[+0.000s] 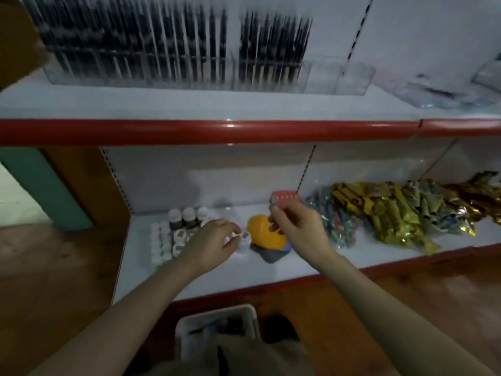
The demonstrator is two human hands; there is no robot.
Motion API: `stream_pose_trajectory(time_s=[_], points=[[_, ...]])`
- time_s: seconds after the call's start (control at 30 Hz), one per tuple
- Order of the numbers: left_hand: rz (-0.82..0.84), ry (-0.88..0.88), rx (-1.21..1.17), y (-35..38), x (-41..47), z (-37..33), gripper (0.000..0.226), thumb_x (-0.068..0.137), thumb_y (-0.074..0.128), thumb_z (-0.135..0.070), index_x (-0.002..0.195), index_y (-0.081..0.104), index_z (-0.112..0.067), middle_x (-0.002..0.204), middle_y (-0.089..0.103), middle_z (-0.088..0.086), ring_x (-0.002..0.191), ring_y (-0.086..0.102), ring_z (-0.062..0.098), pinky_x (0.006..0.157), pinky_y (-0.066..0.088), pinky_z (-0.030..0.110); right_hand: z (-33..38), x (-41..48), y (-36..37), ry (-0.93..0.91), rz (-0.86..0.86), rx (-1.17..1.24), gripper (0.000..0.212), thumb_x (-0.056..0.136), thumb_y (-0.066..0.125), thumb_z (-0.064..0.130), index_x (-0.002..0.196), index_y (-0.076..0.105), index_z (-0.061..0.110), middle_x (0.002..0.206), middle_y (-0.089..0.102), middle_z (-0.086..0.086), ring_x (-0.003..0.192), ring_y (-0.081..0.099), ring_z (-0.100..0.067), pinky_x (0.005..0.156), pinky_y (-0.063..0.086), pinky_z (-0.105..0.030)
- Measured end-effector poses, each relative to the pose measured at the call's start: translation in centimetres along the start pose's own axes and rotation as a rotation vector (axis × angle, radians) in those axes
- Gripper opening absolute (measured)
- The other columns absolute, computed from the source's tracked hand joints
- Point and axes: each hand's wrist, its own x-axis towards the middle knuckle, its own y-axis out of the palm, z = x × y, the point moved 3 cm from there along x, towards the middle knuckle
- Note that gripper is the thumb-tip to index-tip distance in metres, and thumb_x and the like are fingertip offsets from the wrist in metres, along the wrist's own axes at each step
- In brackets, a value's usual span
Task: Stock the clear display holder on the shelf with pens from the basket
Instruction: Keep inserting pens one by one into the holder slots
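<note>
1. Head camera looks down at two shelves with red front edges.
2. On the top shelf point(189, 107) stands the clear display holder point(320, 80). Rows of dark pens point(162, 44) stand in it. They are blurry.
3. The white basket point(187, 324) is on the floor, low between my arms. Dark things lie in it, too blurry to name.
4. Both my hands are at the lower shelf point(222, 272), well apart from the holder and the basket.
5. My left hand point(214, 240) has curled fingers. They pinch a small white bottle point(245, 237), beside other small bottles point(187, 217).
6. My right hand point(295, 226) has curled fingers too. A small red box point(286, 198) is at my fingertips. I cannot tell if I hold it.
7. A yellow round thing point(260, 232) lies between my hands.
8. Shiny gold packets point(393, 210) lie to the right.
</note>
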Motion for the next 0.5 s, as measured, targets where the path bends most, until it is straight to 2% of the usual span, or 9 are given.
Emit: stream_pose_trajectory(time_s=[0.1, 0.13, 0.2, 0.23, 0.3, 0.4, 0.43, 0.5], points=[[0.132, -0.2, 0.0, 5.2, -3.3, 5.2, 0.045, 0.087, 0.047, -0.038, 0.113, 0.064, -0.005, 0.112, 0.065, 0.011, 0.105, 0.059, 0.027, 0.084, 0.044, 0.032, -7.6, -3.0, 3.7, 0.268, 0.081, -0.035, 0.024, 0.094, 0.052, 0.011, 0.072, 0.058, 0.02, 0.072, 0.064, -0.002, 0.059, 0.062, -0.004, 0.06, 0.052, -0.024], [0.178, -0.248, 0.009, 7.1, -4.5, 6.8, 0.038, 0.091, 0.051, -0.031, 0.118, 0.061, -0.005, 0.118, 0.062, 0.011, 0.109, 0.057, 0.026, 0.088, 0.043, 0.031, -9.9, -4.0, 4.8, 0.348, 0.099, -0.042, 0.023, 0.094, 0.051, 0.011, 0.074, 0.06, 0.015, 0.075, 0.065, -0.008, 0.06, 0.063, -0.005, 0.061, 0.053, -0.027], [0.293, -0.326, 0.035, 11.1, -6.9, 9.8, 0.033, 0.093, 0.053, -0.024, 0.122, 0.058, -0.007, 0.12, 0.059, 0.01, 0.111, 0.055, 0.024, 0.09, 0.042, 0.029, -14.3, -6.0, 7.1, 0.478, 0.133, -0.101, 0.023, 0.094, 0.051, 0.013, 0.08, 0.063, 0.0, 0.077, 0.065, -0.014, 0.068, 0.064, -0.021, 0.069, 0.055, -0.04], [0.35, -0.353, 0.04, 13.1, -8.0, 11.3, 0.032, 0.093, 0.053, -0.023, 0.12, 0.058, -0.007, 0.118, 0.06, 0.011, 0.108, 0.056, 0.024, 0.089, 0.043, 0.03, -16.3, -7.1, 8.4, 0.531, 0.157, -0.138, 0.024, 0.094, 0.051, 0.013, 0.082, 0.064, -0.004, 0.075, 0.065, -0.013, 0.07, 0.063, -0.026, 0.073, 0.054, -0.045], [0.467, -0.384, 0.053, 17.0, -10.3, 13.9, 0.026, 0.094, 0.052, -0.023, 0.113, 0.059, -0.008, 0.108, 0.061, 0.009, 0.099, 0.058, 0.024, 0.083, 0.047, 0.032, -20.0, -9.1, 11.1, 0.635, 0.217, -0.182, 0.025, 0.094, 0.05, 0.013, 0.082, 0.064, -0.005, 0.074, 0.066, -0.013, 0.072, 0.064, -0.028, 0.076, 0.054, -0.045], [0.633, -0.409, 0.068, 22.2, -13.4, 17.3, 0.016, 0.096, 0.046, -0.019, 0.104, 0.053, -0.007, 0.093, 0.059, 0.007, 0.084, 0.056, 0.021, 0.062, 0.04, 0.024, -25.1, -12.0, 15.4, 0.796, 0.324, -0.216, 0.027, 0.096, 0.047, 0.013, 0.087, 0.062, -0.008, 0.084, 0.068, -0.021, 0.064, 0.062, -0.02, 0.066, 0.054, -0.031], [0.668, -0.408, 0.07, 23.7, -14.0, 18.2, 0.014, 0.096, 0.045, -0.017, 0.105, 0.051, -0.008, 0.096, 0.059, 0.01, 0.083, 0.056, 0.022, 0.06, 0.037, 0.025, -26.6, -12.8, 16.8, 0.839, 0.365, -0.22, 0.027, 0.097, 0.046, 0.013, 0.086, 0.062, -0.006, 0.088, 0.067, -0.023, 0.063, 0.059, -0.019, 0.064, 0.052, -0.029], [0.71, -0.401, 0.098, 26.5, -14.5, 20.0, 0.024, 0.097, 0.045, -0.016, 0.118, 0.048, -0.006, 0.112, 0.056, 0.013, 0.088, 0.055, 0.023, 0.065, 0.038, 0.027, -29.7, -14.0, 19.5, 0.904, 0.422, -0.217, 0.026, 0.098, 0.045, 0.013, 0.083, 0.06, 0.0, 0.087, 0.063, -0.025, 0.072, 0.058, -0.025, 0.072, 0.054, -0.037]])
